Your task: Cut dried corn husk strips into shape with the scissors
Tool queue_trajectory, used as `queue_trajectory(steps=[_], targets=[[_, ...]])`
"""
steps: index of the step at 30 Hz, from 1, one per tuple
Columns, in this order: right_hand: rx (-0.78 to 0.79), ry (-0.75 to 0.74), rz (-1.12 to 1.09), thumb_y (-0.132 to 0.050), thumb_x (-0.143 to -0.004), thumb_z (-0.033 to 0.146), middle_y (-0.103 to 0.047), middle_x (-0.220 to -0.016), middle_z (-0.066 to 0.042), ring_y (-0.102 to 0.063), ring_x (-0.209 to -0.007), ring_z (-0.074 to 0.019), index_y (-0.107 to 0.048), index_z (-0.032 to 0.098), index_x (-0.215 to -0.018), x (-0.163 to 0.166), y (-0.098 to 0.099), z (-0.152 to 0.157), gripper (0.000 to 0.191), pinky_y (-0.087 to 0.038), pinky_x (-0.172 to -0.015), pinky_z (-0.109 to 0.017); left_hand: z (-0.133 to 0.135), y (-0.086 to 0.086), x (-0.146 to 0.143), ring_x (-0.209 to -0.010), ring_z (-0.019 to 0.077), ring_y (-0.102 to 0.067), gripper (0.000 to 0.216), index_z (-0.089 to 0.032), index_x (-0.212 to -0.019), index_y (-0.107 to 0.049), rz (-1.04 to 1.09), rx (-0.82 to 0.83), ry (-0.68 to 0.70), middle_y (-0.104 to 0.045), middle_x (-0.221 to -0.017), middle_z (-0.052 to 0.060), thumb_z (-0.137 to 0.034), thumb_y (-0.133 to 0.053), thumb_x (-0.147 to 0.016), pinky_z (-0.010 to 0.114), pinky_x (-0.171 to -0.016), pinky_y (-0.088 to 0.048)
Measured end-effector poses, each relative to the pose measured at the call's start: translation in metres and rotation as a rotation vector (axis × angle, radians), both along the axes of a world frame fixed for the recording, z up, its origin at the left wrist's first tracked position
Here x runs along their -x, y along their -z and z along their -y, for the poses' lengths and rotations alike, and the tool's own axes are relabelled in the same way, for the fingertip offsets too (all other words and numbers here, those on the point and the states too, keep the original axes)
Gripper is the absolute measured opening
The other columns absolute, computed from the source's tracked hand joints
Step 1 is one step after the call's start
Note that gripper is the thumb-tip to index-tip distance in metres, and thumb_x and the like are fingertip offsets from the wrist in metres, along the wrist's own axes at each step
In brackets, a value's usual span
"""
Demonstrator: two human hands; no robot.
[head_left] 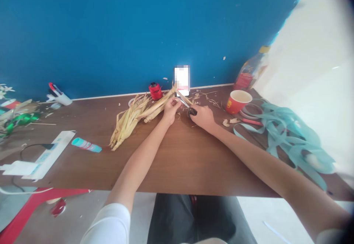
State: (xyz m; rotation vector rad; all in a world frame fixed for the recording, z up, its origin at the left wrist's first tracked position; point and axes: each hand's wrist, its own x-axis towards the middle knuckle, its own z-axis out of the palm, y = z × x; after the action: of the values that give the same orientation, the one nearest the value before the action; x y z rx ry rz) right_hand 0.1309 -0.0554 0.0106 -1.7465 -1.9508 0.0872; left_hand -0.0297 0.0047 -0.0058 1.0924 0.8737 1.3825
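My right hand (203,115) is closed around the dark handles of a pair of scissors (184,103). Their metal blades point up and to the left, towards the fingers of my left hand (172,108). Those fingers are pinched together at the blade tips, and what they hold is too small to make out. Just behind and left of this hand lies a bundle of dry corn husks (159,108), with a strip slanting down behind the scissors. A second, looser pile of yellowish husks (128,122) spreads on the table further left.
Against the blue wall stand a lit phone (182,80) and a red container (155,91). To the right are a red paper cup (233,103), a bottle (249,70) and tangled teal ribbon (293,133). A glue stick (86,145) and a power strip (52,155) lie left.
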Motion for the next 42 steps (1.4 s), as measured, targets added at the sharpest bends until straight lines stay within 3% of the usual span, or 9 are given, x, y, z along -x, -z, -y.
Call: queue_trajectory(steps=[32,42], targets=[[0.011,-0.031,0.034,-0.053,-0.083,0.034,-0.073,-0.083,-0.004,-0.064,-0.075,-0.0218,-0.073,0.028,-0.093,-0.0020,0.0015,-0.0018,0.023,-0.037,-0.062,-0.028,-0.0032,0.0032,0.0027,-0.078,0.0121,-0.064,0.034,-0.020,-0.090,-0.059,0.000,-0.007,0.011,-0.066,-0.083,0.000,-0.034,-0.081,-0.069,0.030,-0.083,-0.051],[0.050,-0.052,0.052,-0.052,-0.084,0.032,-0.074,-0.087,-0.004,-0.063,-0.078,-0.0213,-0.073,0.028,-0.092,-0.0051,0.0006,-0.0033,0.023,-0.038,-0.066,-0.028,-0.0026,0.0026,0.0025,-0.071,0.0104,-0.061,0.035,-0.017,-0.082,-0.066,0.052,-0.036,0.029,-0.068,-0.077,0.000,-0.036,-0.086,-0.061,0.027,-0.077,-0.050]])
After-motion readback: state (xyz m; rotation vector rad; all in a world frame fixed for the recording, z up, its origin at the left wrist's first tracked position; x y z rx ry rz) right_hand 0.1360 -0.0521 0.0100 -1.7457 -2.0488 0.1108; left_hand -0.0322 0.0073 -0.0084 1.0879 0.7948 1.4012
